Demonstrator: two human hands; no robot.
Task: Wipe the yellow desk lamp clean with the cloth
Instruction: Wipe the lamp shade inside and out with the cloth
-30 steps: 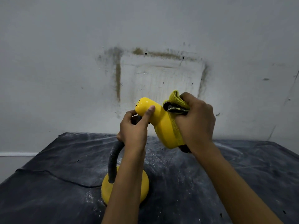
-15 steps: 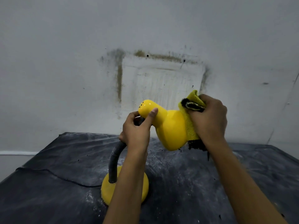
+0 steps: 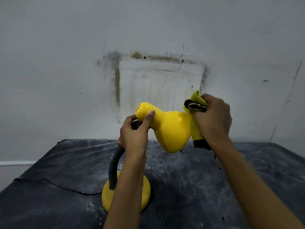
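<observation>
Yellow: one lamp [image 3: 171,129], one cloth [image 3: 195,128].

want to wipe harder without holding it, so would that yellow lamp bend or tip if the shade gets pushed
The ribbed grey neck looks flexible, so the shade would probably swing away under a push unless the left hand steadies it. The round base sits flat and wide, so tipping seems less likely than sliding on the dusty black cover.
</observation>
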